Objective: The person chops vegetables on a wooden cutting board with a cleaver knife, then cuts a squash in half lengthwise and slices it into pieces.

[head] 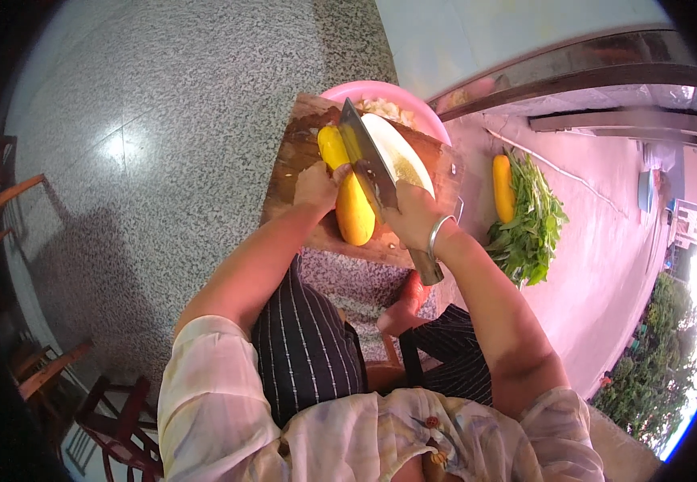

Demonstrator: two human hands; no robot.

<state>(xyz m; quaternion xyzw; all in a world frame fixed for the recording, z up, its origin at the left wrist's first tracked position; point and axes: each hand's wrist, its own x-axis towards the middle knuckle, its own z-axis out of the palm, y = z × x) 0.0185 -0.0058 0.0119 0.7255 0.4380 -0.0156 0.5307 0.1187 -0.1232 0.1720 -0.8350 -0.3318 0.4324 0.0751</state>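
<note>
My left hand (319,185) grips a yellow, elongated squash (355,212) that lies lengthwise on a wooden cutting board (288,162). In my right hand (413,212) is a cleaver (368,147), its wooden handle jutting out below the fist. The broad blade stands along the right side of the yellow squash; whether its edge touches the skin is hard to tell. Right of the blade lies a halved pale gourd or squash (399,147), its seedy hollow facing up, partly hidden by the blade and my right hand.
Behind the board, partly beneath it, a pink basin (433,120) holds pale cut pieces (384,109). On the floor at right, another yellow squash (503,188) lies against leafy greens (532,223), near a thin stick (556,164). Wooden stools (121,422) stand at lower left.
</note>
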